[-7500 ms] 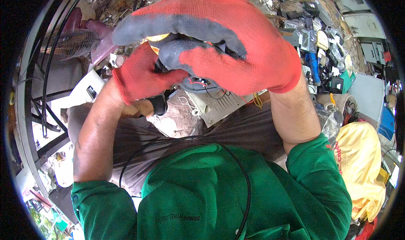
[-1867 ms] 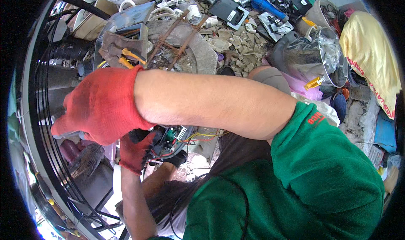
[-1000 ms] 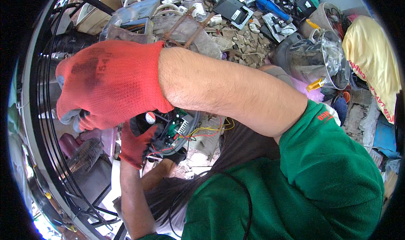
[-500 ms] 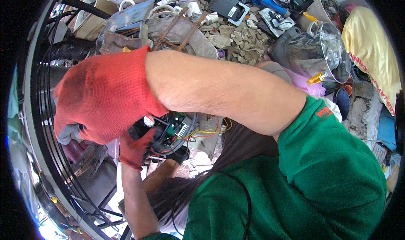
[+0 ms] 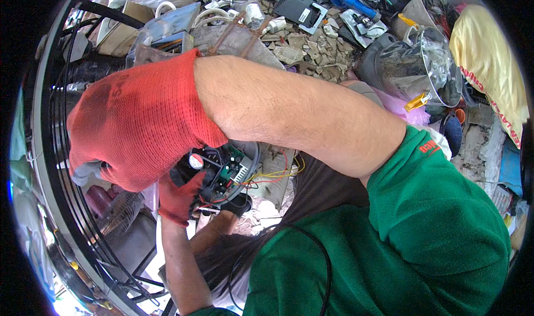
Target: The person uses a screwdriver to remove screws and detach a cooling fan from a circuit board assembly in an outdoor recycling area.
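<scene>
My left hand [image 5: 177, 200], in a red glove with a dark palm, grips the left side of a round dark housing [image 5: 255, 174]. Inside that housing sits a green circuit board [image 5: 229, 171] with a pale heat sink and a round capacitor-like part [image 5: 196, 161]. Red and yellow wires [image 5: 267, 177] trail from it to the right. Above and left of the housing, my right hand [image 5: 136, 124] reaches across in a red glove with grey fingertips. Its fingers curl downward, and whatever they hold is hidden beneath the glove.
A black metal rack [image 5: 50, 143] stands close along the left. Rubble [image 5: 320, 57] and scrap electronics [image 5: 297, 10] cover the ground ahead. To the right are a clear bucket [image 5: 414, 66] and a yellow sack [image 5: 484, 66].
My right hand and wrist have shifted slightly, the fingertips a little to the left. Slightly more of the housing shows below the cuff. My left hand keeps its grip.
</scene>
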`<state>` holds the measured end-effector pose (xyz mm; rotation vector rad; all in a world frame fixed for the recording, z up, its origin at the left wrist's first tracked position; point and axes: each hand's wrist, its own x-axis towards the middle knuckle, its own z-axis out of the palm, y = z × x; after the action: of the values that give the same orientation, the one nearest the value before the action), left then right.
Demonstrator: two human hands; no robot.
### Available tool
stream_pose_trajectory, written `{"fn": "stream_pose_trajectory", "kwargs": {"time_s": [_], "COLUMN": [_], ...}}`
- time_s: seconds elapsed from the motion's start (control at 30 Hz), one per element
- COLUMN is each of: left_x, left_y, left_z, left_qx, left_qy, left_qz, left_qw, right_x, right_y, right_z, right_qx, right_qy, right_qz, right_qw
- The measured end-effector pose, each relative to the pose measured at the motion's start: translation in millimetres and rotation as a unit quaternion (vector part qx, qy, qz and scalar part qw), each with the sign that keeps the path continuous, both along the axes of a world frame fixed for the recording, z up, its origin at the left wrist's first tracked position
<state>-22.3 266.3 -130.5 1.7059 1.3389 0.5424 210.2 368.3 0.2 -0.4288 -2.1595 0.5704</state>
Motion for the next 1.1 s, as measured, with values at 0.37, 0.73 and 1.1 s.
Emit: {"fn": "stream_pose_trajectory", "kwargs": {"time_s": [0.37, 0.73, 1.1], "left_x": [3, -1, 3], "left_y": [0, 1, 1], "left_z": [2, 3, 6], "left_qx": [-0.032, -0.021, -0.014], "left_qy": [-0.042, 0.005, 0.006], "left_qz": [0.01, 0.005, -0.001], "left_qw": [0.999, 1.0, 1.0], "right_x": [-4, -8, -8], "right_y": [2, 2, -4], "right_z": [-5, -10, -11], "right_qx": [-0.008, 0.037, 0.009], "right_qy": [0.085, 0.093, 0.089], "right_qz": [0.051, -0.031, -0.039], "right_qw": [0.995, 0.994, 0.995]}}
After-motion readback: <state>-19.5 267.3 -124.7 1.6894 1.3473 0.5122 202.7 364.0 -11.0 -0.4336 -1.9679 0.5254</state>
